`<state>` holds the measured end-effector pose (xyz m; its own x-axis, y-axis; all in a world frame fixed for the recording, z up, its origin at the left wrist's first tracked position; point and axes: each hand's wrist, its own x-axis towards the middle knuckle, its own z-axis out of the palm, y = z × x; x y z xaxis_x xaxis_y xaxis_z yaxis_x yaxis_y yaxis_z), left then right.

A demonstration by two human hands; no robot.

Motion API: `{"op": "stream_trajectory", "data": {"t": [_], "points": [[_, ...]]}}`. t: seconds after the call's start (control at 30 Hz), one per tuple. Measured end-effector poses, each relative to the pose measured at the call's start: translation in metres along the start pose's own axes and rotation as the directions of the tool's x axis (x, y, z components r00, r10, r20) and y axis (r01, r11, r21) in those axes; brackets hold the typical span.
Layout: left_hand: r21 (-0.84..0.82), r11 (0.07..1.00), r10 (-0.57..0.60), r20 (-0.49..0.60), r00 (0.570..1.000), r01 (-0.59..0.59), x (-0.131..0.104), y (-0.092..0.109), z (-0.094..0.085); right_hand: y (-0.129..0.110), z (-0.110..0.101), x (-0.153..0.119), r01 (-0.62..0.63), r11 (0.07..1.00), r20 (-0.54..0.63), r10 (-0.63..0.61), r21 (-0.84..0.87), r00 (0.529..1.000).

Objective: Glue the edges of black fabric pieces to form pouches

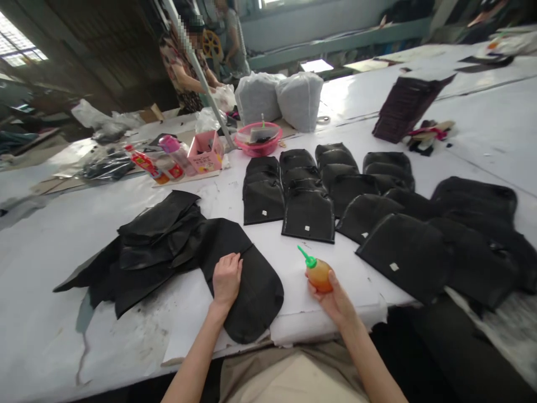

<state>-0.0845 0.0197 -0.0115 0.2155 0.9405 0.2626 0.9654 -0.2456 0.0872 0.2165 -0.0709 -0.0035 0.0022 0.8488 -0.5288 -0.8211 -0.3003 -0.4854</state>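
Note:
In the head view my right hand (335, 299) is closed round a small squeeze bottle (319, 274) of amber liquid. Its green nozzle points up and to the left, above the white tabletop. My left hand (226, 280) lies on a flat black panel (255, 291) with a rounded end, its fingers curled and closed against the material. A seam or edge crosses the panel by those fingertips. Left of that hand is a loose heap of black pieces (159, 240). Rows of overlapping black pieces (308, 215), some with small white tags, lie beyond the bottle and to its right.
Behind the work are a pink basin (258, 146), a pink box (206, 154), bottles (145, 165) and two stuffed pale bags (300, 101). A dark stack (406, 109) stands at the back right. A slanting pole (201, 73) rises near a person (184, 78) across the table.

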Motion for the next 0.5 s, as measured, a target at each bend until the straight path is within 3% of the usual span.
{"op": "stream_trajectory", "data": {"t": [0.33,0.43,0.5], "points": [[0.186,0.981,0.047,0.058,0.997,-0.057,0.024,-0.001,-0.005,0.000,0.004,-0.003,0.032,0.999,0.069,-0.035,0.041,0.997],[0.085,0.996,-0.014,-0.010,1.000,0.015,0.024,-0.006,-0.014,0.001,0.003,-0.003,0.037,0.997,0.072,-0.042,0.061,0.997],[-0.064,0.993,-0.104,-0.066,0.992,0.100,0.022,-0.010,-0.032,0.001,0.003,-0.002,0.043,0.996,0.071,-0.048,0.076,0.996]]}}
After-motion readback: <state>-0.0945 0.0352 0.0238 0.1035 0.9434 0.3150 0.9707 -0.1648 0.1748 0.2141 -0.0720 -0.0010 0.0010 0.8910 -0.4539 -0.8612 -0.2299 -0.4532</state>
